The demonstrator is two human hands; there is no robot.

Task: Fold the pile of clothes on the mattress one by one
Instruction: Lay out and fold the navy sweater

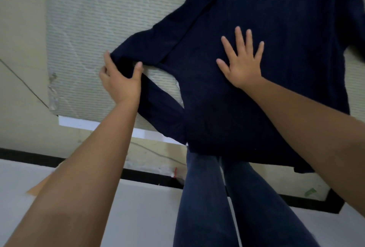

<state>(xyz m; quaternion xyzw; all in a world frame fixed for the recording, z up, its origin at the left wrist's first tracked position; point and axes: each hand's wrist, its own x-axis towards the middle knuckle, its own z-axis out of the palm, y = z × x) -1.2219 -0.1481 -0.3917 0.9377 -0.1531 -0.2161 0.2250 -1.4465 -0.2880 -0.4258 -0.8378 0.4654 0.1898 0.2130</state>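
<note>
A dark blue top [266, 19] is lying spread out on the pale mattress [102, 10]. The left hand [120, 81] is pinching the top's sleeve [146, 47] between thumb and fingers. The right hand [242, 63] is pressing flat on the middle of the top, fingers wide apart.

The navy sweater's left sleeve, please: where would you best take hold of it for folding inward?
Probably at the bend of the sleeve, from the left, where the left hand already pinches it; the right hand presses the body flat.
</note>
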